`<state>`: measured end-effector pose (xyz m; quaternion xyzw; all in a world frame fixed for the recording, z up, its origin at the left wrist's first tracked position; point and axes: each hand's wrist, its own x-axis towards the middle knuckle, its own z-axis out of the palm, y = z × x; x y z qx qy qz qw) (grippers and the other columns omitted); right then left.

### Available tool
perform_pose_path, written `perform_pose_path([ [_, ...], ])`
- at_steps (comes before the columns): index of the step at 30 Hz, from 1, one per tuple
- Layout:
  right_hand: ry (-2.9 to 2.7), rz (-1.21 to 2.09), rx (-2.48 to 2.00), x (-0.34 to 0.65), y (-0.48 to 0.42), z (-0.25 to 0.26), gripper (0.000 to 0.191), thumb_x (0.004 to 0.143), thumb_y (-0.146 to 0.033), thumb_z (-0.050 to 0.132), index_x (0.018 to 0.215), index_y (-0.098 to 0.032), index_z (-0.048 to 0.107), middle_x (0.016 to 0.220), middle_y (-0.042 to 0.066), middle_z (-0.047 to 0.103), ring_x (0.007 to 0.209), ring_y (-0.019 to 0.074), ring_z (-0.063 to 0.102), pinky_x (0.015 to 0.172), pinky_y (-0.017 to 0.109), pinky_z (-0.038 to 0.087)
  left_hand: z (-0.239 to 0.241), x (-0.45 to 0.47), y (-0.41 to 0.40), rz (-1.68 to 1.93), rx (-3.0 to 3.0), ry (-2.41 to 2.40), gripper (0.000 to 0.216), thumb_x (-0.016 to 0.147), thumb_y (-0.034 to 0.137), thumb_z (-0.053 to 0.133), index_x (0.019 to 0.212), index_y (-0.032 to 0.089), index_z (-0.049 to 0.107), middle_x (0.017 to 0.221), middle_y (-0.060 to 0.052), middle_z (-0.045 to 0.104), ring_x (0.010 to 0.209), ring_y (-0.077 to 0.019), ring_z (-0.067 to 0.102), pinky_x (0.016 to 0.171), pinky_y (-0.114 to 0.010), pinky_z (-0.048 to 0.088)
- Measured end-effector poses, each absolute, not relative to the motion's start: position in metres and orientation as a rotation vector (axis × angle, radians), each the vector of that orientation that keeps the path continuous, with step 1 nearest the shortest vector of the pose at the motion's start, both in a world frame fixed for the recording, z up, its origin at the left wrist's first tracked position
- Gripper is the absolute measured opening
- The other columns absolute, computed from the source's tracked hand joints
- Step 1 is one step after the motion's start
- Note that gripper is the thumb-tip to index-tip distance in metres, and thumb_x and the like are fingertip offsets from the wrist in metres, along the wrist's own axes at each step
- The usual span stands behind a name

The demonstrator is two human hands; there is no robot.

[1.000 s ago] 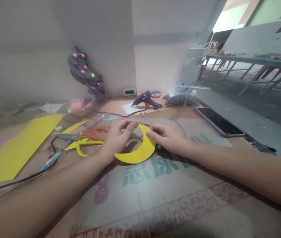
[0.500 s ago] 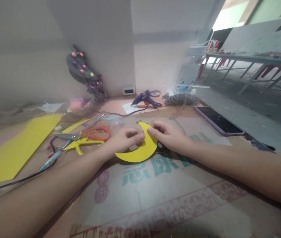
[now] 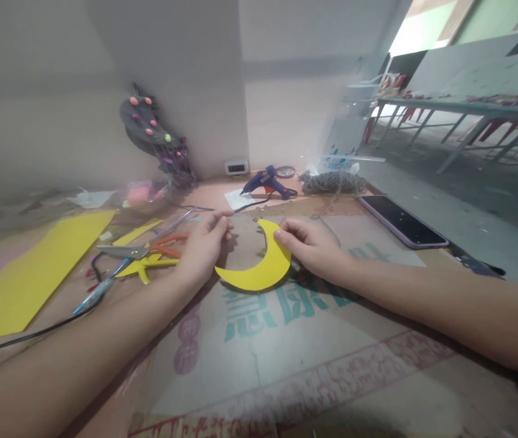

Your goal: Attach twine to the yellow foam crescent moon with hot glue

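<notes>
A yellow crescent moon cut-out (image 3: 265, 271) is held above the printed cardboard sheet (image 3: 313, 359). My right hand (image 3: 307, 243) pinches its outer right edge, thumb on the front; the fingers behind are partly hidden. Something dark shows behind the crescent's upper inner edge, too small to name. Left of the crescent, my left hand (image 3: 206, 240) is off the paper, its fingers loosely bent and nothing visible in them. Scissors with orange handles (image 3: 126, 250) lie beside that hand, partly covered by it, over a yellow plastic-handled tool or cut-out (image 3: 144, 264).
Behind the hands lies a blue glue gun (image 3: 265, 180) on white paper, its cord running left. Grey yarn (image 3: 334, 182), a phone (image 3: 402, 220) and a small digital display (image 3: 236, 167) are around. Yellow sheet (image 3: 44, 274) lies left. A dark decorated crescent (image 3: 149, 125) leans against the wall.
My left hand has let go of the yellow crescent and moved left and slightly up. My right hand keeps its grip, and the crescent has tilted a little.
</notes>
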<state>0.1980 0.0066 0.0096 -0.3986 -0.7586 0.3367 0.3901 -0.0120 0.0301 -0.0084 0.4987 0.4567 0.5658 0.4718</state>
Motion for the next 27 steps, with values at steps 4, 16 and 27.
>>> perform_pose_path([
  [4, -1.71, 0.884, -1.043, 0.2, 0.011, 0.008, 0.03, 0.091, -0.045, 0.048, 0.073, -0.021, 0.047, 0.069, -0.002, 0.047, 0.062, 0.012, 0.044, 0.056, 0.024, 0.036, -0.006, -0.005, 0.023, 1.271, 1.135, 0.942, 0.034, 0.087, 0.043, 0.059, 0.104, 0.014, 0.062, 0.073, -0.002, 0.063, 0.056, -0.0089, 0.056, 0.054, -0.02, 0.046],
  [16, -1.344, 0.982, -1.053, 0.203, 0.031, 0.002, 0.026, 0.087, -0.045, 0.054, 0.076, -0.022, 0.052, 0.071, -0.001, 0.052, 0.061, 0.0123, 0.047, 0.055, 0.024, 0.039, -0.02, -0.009, 0.015, 0.981, 1.513, 0.982, 0.076, 0.088, 0.074, 0.026, 0.083, 0.015, 0.073, 0.078, -0.011, 0.071, 0.069, -0.0188, 0.062, 0.065, -0.029, 0.049],
  [27, -1.377, 0.99, -1.03, 0.204, 0.031, 0.001, 0.027, 0.087, -0.046, 0.055, 0.076, -0.021, 0.052, 0.07, -0.002, 0.051, 0.061, 0.0121, 0.046, 0.056, 0.024, 0.039, -0.003, 0.0, 0.004, 0.85, 1.821, 1.119, 0.023, 0.08, 0.036, 0.067, 0.093, 0.019, 0.076, 0.089, -0.005, 0.076, 0.082, -0.0218, 0.067, 0.079, -0.034, 0.052],
])
